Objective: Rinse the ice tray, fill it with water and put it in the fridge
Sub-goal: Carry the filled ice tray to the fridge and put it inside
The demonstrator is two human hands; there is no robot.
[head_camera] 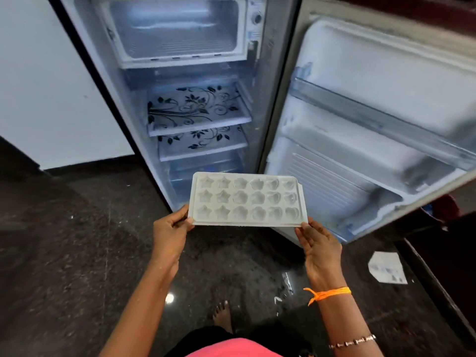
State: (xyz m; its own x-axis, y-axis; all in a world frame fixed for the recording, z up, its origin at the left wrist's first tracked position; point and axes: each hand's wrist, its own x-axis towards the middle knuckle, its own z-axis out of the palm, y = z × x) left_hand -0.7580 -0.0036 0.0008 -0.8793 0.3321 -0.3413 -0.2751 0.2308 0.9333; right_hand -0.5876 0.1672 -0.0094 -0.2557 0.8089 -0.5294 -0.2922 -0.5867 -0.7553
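A white plastic ice tray (247, 199) with star, flower and heart moulds is held level in front of an open fridge (195, 81), probably so water stays in. The left hand (171, 229) pinches its near left corner; the right hand (319, 244) grips the near right corner. The freezer box (175, 29) above stands open, over floral-patterned shelves (198, 109).

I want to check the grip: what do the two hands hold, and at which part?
Both hold the white ice tray, level, at its near corners: the left hand pinches the left one, the right hand the right one.
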